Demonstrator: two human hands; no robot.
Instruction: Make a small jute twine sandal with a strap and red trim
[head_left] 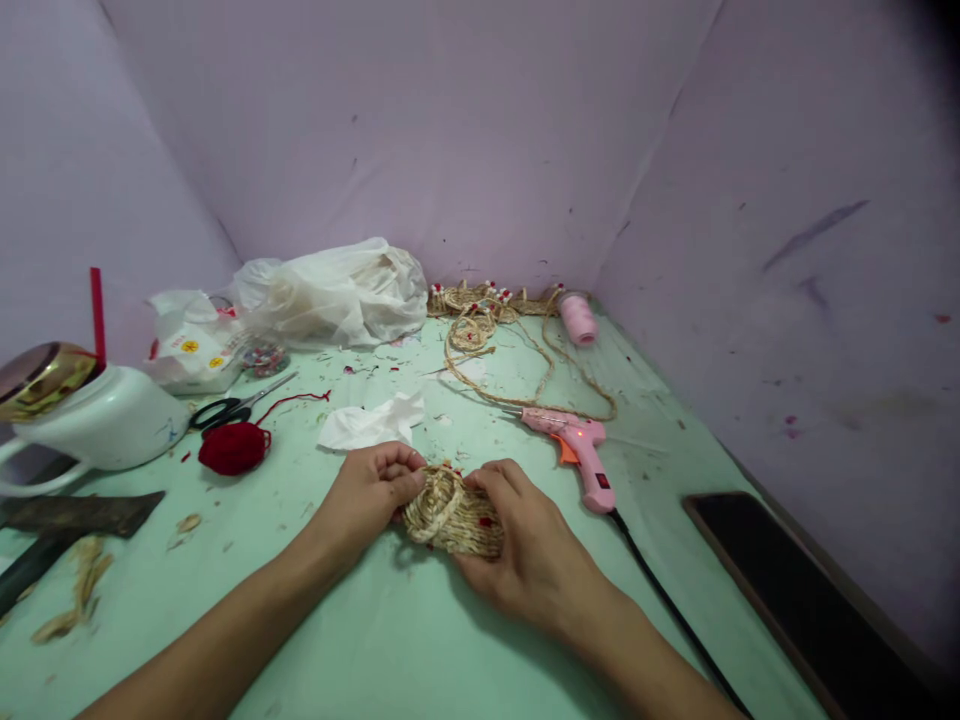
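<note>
Between my hands is a small coiled piece of straw-coloured rope work (454, 515), a little red showing at its top edge and right side. My left hand (379, 480) pinches its left end between thumb and fingers. Around the right end my right hand (517, 545) is closed, thumb below and fingers above. Just beyond to the right lies a pink glue gun (566, 435) with an orange trigger and a lit orange light. A crumpled white tissue (371, 420) rests beyond my left hand.
On the left are a red yarn ball (234, 448), black-handled scissors (236, 408), a white mug (124, 420) and a hammer-like tool (82, 515). Rope (480, 385), a pink thread spool (578, 318) and a plastic bag (345, 290) lie at the back. A dark phone-like slab (795, 590) lies right.
</note>
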